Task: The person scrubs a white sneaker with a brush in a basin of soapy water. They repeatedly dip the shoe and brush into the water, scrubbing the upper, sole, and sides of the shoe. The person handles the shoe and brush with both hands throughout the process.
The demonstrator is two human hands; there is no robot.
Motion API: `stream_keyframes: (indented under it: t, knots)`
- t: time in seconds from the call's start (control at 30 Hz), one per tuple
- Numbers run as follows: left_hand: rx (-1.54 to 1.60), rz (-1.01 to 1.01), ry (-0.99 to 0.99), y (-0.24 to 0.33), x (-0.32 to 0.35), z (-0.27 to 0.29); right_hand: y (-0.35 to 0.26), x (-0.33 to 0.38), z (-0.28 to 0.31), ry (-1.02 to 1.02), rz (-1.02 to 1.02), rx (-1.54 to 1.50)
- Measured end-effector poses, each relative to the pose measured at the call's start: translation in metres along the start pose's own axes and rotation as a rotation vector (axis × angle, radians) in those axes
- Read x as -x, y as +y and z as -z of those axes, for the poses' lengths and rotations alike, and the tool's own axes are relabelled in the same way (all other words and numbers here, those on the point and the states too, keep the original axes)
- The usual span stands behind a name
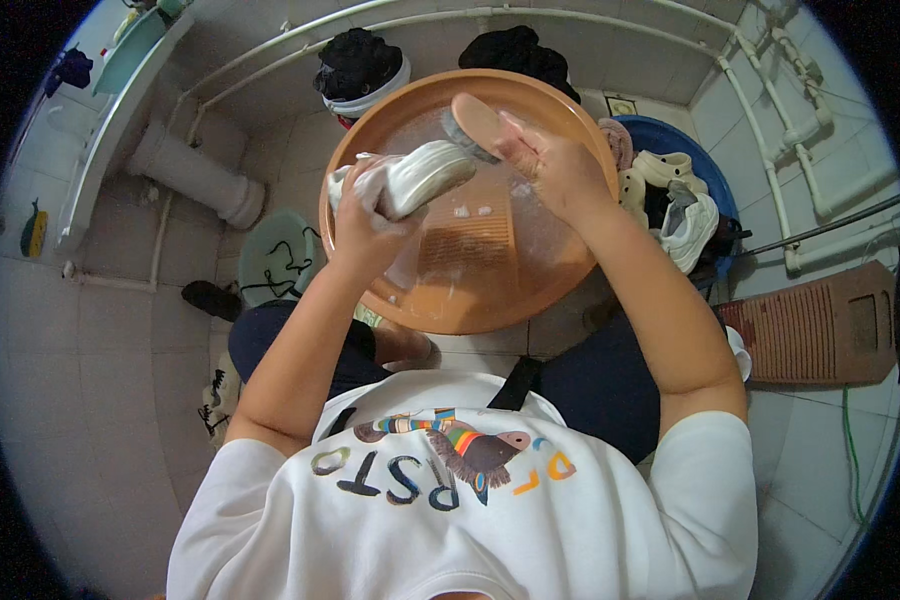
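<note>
Fingers [365, 215] grip shoe [425, 175], brush [475, 125] touching.

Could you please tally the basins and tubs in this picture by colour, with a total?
Orange basin, under the left hand holding a shoe and the right hand holding a brush: 1
Blue tub: 1
Green basin: 1
Total: 3

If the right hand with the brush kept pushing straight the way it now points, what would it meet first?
The right hand points up-left, holding the scrub brush with its bristles against the white shoe that the left hand holds. So the shoe comes first; past it probably the orange basin rim, though depth is unclear.
</note>
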State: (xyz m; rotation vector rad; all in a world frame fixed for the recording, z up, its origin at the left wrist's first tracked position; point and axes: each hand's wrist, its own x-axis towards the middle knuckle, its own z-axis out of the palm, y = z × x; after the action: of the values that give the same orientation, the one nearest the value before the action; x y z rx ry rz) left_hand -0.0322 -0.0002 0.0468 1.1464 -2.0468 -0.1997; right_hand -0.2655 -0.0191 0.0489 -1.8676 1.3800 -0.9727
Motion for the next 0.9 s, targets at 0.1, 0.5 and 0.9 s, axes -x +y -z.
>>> stream_keyframes:
  t: [0.1, 0.5, 0.9]
  knots:
    - [0.235, 0.068, 0.018, -0.001, -0.004, 0.002, -0.004, 0.004, -0.015, 0.095, 0.065, -0.005]
    - [0.413, 0.388, 0.035, 0.006, 0.0, -0.018, -0.021, 0.009, -0.017, 0.166, 0.166, 0.069]
    - [0.479, 0.529, 0.058, -0.022, 0.055, 0.005, -0.025, 0.018, -0.043, -0.168, 0.104, 0.006]
